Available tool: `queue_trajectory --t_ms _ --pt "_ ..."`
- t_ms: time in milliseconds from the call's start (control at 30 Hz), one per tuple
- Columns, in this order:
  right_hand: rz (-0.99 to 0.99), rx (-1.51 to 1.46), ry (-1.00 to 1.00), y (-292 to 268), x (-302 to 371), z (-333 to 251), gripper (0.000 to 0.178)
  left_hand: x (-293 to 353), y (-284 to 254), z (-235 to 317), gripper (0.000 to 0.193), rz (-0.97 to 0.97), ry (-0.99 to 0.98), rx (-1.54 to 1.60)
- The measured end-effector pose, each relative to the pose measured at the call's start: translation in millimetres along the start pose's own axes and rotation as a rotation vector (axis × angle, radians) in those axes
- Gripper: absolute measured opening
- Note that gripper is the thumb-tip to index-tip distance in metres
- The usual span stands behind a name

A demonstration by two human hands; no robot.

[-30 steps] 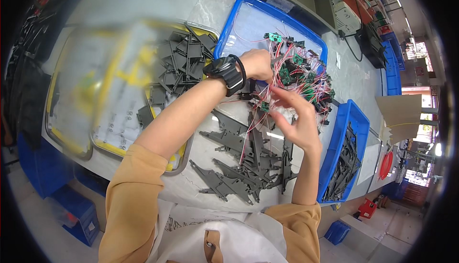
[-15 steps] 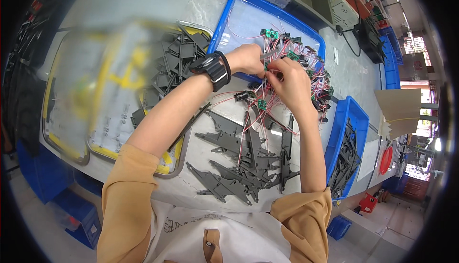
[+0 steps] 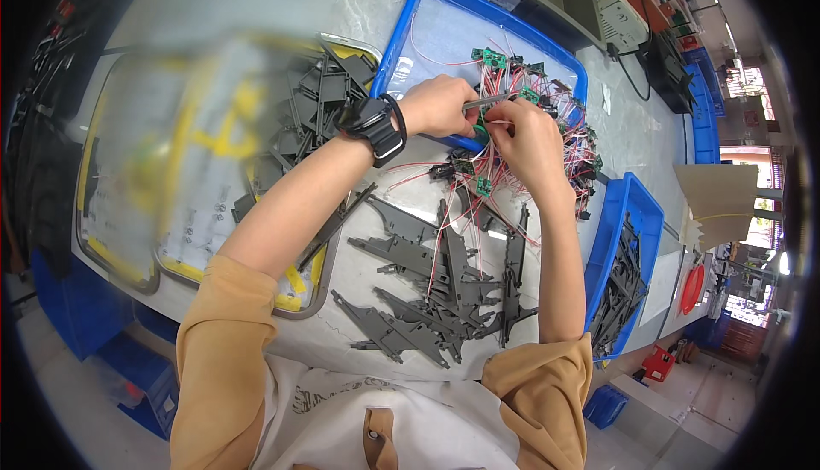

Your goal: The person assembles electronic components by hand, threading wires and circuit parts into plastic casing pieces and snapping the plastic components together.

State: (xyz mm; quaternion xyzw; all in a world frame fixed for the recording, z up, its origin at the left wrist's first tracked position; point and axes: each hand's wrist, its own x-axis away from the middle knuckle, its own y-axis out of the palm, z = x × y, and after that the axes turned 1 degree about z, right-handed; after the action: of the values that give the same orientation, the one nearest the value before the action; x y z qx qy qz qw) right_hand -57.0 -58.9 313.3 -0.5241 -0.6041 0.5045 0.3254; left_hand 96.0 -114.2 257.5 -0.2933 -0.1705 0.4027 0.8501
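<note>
At the near edge of a blue tray [image 3: 395, 53], my two hands work close together. My left hand [image 3: 440, 105], with a black watch above it, is closed around a slim grey strip [image 3: 487, 102] that points toward the right hand. My right hand [image 3: 528, 135] pinches beside it, fingertips together on what looks like a thin wire; the fingers partly hide it. Around and beneath the hands lies a tangle of red and white wires [image 3: 498, 171] with small green circuit boards [image 3: 493, 58], partly in the tray and partly spilling over its edge.
Dark grey plastic brackets [image 3: 418, 256] lie in a loose pile in front of me. More grey parts [image 3: 316, 94] fill a yellow-edged tray on the left. On the right, a blue bin [image 3: 658, 214] holds long dark parts [image 3: 622, 278]. Dark equipment [image 3: 662, 68] stands at the back right.
The grey strip in my left hand has turned and shows more plainly. My right hand has shifted slightly right, and the tray and wires appear a little further right.
</note>
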Motion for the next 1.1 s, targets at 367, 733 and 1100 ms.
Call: queue_trajectory --t_ms 367,733,1100 --pt "0.008 0.024 0.009 0 4 -2 0.012 51 -47 26 0.012 0.195 0.29 -0.13" --pt "0.059 0.057 -0.065 3 3 3 0.017 166 -51 100 0.022 0.136 0.444 -0.2" --pt "0.129 0.132 -0.518 14 48 -36 0.021 195 -30 52 0.015 0.326 0.145 -0.265"
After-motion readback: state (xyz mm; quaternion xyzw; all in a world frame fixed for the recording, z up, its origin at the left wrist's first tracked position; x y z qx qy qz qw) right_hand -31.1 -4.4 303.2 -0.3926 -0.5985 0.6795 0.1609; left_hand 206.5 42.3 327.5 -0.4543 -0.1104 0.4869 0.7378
